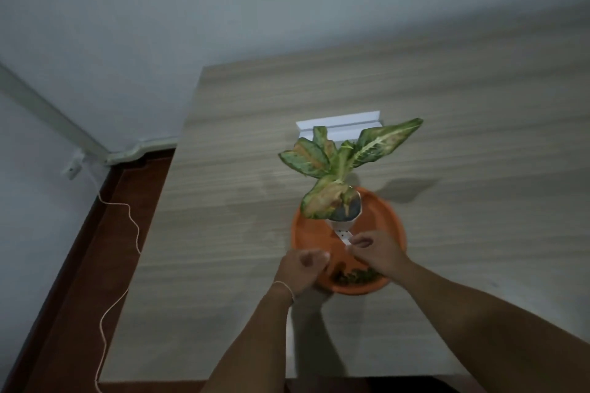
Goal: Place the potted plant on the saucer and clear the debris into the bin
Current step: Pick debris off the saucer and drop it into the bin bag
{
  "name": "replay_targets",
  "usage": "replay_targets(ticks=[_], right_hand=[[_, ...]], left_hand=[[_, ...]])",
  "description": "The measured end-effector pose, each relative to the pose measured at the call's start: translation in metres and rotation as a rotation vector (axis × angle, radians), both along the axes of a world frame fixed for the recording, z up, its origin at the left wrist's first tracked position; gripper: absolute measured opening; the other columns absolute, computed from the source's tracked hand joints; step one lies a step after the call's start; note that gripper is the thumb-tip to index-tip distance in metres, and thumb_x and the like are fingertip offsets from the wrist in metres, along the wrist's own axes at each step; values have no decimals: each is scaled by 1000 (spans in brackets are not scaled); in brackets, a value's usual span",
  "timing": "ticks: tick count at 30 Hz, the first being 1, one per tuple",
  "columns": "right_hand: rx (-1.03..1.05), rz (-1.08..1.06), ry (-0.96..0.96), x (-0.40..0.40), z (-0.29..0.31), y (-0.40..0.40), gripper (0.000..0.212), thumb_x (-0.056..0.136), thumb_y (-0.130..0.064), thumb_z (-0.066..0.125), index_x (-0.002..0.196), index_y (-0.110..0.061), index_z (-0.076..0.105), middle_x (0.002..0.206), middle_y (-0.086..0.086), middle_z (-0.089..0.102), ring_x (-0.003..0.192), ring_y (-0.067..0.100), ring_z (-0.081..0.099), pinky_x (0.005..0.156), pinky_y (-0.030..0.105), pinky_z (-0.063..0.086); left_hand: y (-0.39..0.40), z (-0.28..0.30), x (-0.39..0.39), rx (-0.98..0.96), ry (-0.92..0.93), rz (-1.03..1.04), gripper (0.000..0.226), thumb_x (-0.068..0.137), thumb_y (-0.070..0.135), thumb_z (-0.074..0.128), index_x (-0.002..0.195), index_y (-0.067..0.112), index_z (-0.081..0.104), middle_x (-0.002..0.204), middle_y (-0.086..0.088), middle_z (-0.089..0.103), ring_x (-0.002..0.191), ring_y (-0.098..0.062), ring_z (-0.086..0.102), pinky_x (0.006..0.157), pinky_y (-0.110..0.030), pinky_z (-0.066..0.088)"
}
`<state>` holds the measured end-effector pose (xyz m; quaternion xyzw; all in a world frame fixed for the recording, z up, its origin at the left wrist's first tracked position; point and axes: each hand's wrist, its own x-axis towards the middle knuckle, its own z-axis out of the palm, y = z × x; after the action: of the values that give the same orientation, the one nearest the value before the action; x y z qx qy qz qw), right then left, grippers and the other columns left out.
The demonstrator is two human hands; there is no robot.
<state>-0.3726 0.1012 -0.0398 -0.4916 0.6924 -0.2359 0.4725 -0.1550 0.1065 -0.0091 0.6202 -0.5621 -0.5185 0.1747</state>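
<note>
One potted plant [341, 175], one saucer [383, 217], one table [223, 201], two hands.

Pot [343, 226] base hidden by hands [376, 250]; fingers blurred.

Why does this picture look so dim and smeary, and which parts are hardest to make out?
Head view: the light is low and grey, so colours look dull. The left hand and right hand are smeared by motion blur. The plant throws a soft shadow on the table. The wide lens bends the table edges.
</note>
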Motion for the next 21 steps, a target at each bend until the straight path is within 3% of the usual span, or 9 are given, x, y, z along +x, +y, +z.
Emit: replay_targets(ticks=[4,6,8,10,15,19,21], right_hand=[[37,286,204,-5,-2,1,20,74,-39,81,86,-23,76,82,-10,72,79,6,67,69,24,52],[41,419,332,-4,-3,1,19,74,-42,76,80,-25,73,78,-9,67,76,12,65,62,26,48],[54,499,412,1,-4,1,22,74,-46,73,79,-25,70,84,-3,69,80,16,65,67,30,53],[68,548,456,7,-5,1,29,75,-49,72,76,-20,66,86,0,69,81,17,65,71,34,56],[43,594,502,12,-4,3,26,79,-41,71,67,-23,55,69,-5,54,67,16,56,59,30,47],[37,587,510,6,-3,2,26,79,-44,70,70,-24,56,81,1,65,76,19,64,66,33,54],[67,580,484,4,-5,1,28,78,-41,73,67,-22,55,78,1,66,73,19,63,59,28,48]], left_hand=[[-6,-9,-9,-24,-289,-316,32,79,43,67,108,30,70,107,7,74,97,-8,67,91,-29,55],[-12,-12,-15,-87,-476,-483,28,78,45,62,102,33,66,102,7,73,95,-15,66,89,-36,55],[-16,-9,-24,-125,-607,-594,28,77,43,62,102,32,65,105,1,69,95,-23,63,87,-38,54],[-18,-4,-33,-137,-646,-630,27,77,39,64,103,31,65,112,-5,63,98,-26,61,88,-39,52],[-18,-9,-42,-138,-638,-626,31,79,32,66,107,20,63,116,-11,57,105,-31,58,92,-42,50],[-21,-13,-39,-184,-637,-548,42,76,40,68,112,21,59,120,-9,53,106,-28,55,94,-40,48],[-23,-13,-38,-178,-672,-580,41,77,42,69,111,20,61,120,-10,54,107,-29,53,95,-40,46]])
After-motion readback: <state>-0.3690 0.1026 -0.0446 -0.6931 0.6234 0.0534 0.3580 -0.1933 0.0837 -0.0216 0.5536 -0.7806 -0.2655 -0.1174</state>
